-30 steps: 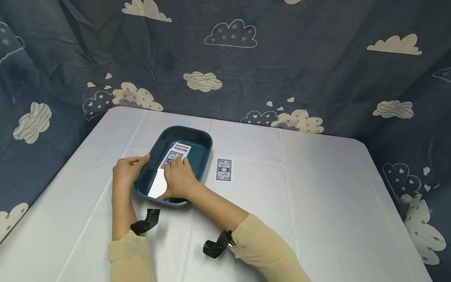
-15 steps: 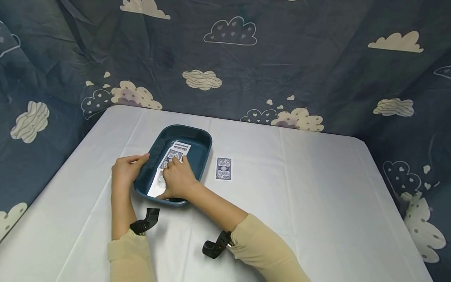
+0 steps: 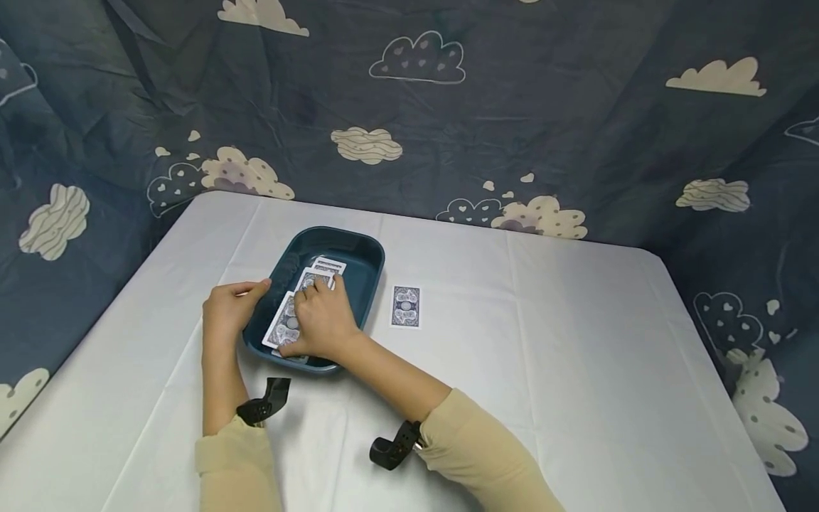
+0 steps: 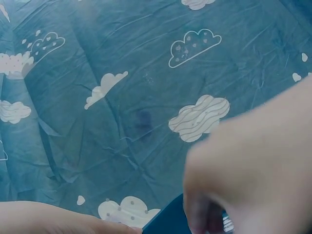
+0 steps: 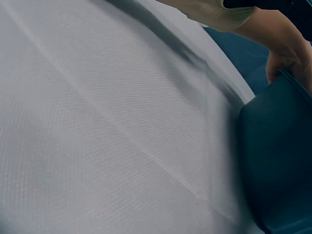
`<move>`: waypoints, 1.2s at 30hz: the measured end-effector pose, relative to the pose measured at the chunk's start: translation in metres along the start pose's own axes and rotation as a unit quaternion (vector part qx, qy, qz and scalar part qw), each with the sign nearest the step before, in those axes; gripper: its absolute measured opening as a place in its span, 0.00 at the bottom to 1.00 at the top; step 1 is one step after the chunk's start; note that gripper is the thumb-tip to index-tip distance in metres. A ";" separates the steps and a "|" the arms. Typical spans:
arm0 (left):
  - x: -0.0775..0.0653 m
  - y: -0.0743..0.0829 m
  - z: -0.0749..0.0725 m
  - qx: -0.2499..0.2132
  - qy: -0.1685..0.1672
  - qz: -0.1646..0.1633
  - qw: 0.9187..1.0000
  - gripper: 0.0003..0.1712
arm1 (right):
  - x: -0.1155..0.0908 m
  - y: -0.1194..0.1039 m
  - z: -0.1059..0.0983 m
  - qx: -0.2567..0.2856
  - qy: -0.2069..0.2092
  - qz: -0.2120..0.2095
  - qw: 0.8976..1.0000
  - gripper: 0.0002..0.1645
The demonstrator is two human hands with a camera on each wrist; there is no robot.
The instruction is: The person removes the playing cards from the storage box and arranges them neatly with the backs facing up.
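Observation:
A dark teal plastic tray (image 3: pixel 374 267) stands on the white-covered table, with several blue-backed playing cards (image 3: pixel 329 265) lying face down in it. At its left side my left hand (image 3: pixel 232 307) pinches the rim between thumb and fingers; the right wrist view shows this left hand (image 5: pixel 288 63) at the tray wall (image 5: pixel 278 151) too. My right hand (image 3: pixel 325 316) reaches inside and grips a playing card (image 3: pixel 282 326) near the tray's front end, thumb at the card's near edge, fingers toward its far end. The hand covers part of that card. One more card (image 3: pixel 406 307) lies face down right of the tray.
White cloth (image 3: pixel 576 355) covers the table, stretching far to the right of the tray. A dark blue curtain with clouds (image 3: pixel 409 107) hangs behind and at both sides. Black wrist cameras (image 3: pixel 395 446) sit on both forearms.
The card under my right hand has tilted and shifted slightly toward the tray's front left; its glare is gone and its blue back shows. My left hand stays on the rim.

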State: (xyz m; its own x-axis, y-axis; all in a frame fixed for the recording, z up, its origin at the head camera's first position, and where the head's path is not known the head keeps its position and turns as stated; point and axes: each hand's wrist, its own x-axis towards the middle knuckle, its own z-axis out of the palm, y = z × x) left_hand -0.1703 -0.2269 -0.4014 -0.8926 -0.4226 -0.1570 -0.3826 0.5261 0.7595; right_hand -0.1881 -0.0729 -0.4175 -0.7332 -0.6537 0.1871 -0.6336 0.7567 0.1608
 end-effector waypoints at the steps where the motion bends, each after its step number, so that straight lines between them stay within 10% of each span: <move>1: 0.000 0.000 0.000 0.001 0.001 0.002 1.000 0.29 | 0.001 0.002 -0.002 0.004 0.011 0.005 1.000 0.53; 12: 0.000 0.002 0.004 0.007 0.008 0.005 1.000 0.27 | -0.023 0.092 -0.038 0.094 0.110 0.112 0.983 0.54; 18: -0.001 0.003 0.002 0.005 -0.001 -0.007 1.000 0.28 | -0.067 0.165 -0.022 0.116 0.064 0.165 0.977 0.50; 28: 0.002 0.002 0.000 0.005 0.002 -0.013 1.000 0.29 | -0.109 0.214 0.019 0.048 -0.087 0.043 0.994 0.52; 36: 0.002 0.002 0.002 0.003 -0.007 -0.028 1.000 0.30 | -0.112 0.219 0.027 0.084 -0.097 0.028 0.991 0.48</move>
State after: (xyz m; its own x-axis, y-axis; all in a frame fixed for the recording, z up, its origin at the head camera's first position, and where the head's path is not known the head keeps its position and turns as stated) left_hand -0.1729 -0.2249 -0.4017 -0.8728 -0.4417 -0.2076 -0.4334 0.5057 0.7459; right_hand -0.2508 0.1662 -0.4292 -0.7912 -0.6116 -0.0012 -0.6116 0.7911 -0.0113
